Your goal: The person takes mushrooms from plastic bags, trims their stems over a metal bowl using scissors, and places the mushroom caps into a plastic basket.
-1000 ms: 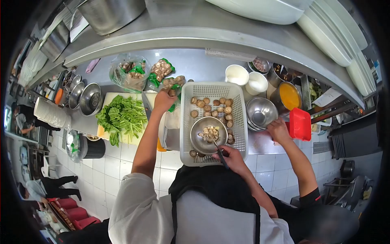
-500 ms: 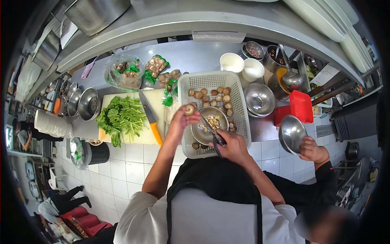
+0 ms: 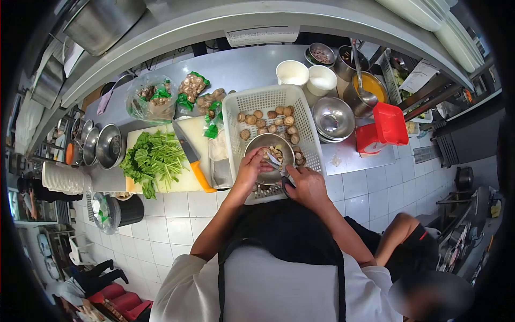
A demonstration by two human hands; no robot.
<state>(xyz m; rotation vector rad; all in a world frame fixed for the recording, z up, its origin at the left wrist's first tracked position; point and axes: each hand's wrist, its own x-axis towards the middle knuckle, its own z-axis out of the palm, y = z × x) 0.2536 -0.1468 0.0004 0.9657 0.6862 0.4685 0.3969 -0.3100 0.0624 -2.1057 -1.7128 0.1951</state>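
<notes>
My left hand (image 3: pixel 252 168) is over the near side of a steel bowl (image 3: pixel 256 141), its fingers closed on a mushroom (image 3: pixel 263 152) that they mostly hide. My right hand (image 3: pixel 308 187) grips scissors (image 3: pixel 288 184), whose blades reach to the left hand's fingertips at the mushroom. Pale cut mushroom pieces (image 3: pixel 277 149) lie in the bowl under the blades. This bowl sits inside a white perforated basket (image 3: pixel 232 119), with several whole brown mushrooms (image 3: pixel 276 122) around its far and right sides.
To the left, leafy greens (image 3: pixel 153 161) and a yellow-handled knife (image 3: pixel 194 165) lie on a cutting board (image 3: pixel 206 140). Bagged mushrooms (image 3: pixel 155 102) are behind. On the right stand stacked steel bowls (image 3: pixel 333 119), white tubs (image 3: pixel 293 73) and a red container (image 3: pixel 390 124). A co-worker's arm (image 3: pixel 397 236) is close at right.
My left hand has lowered the mushroom to the scissors over the bowl. The co-worker's hand has drawn back, and the steel bowl it held is out of sight. The view has shifted slightly.
</notes>
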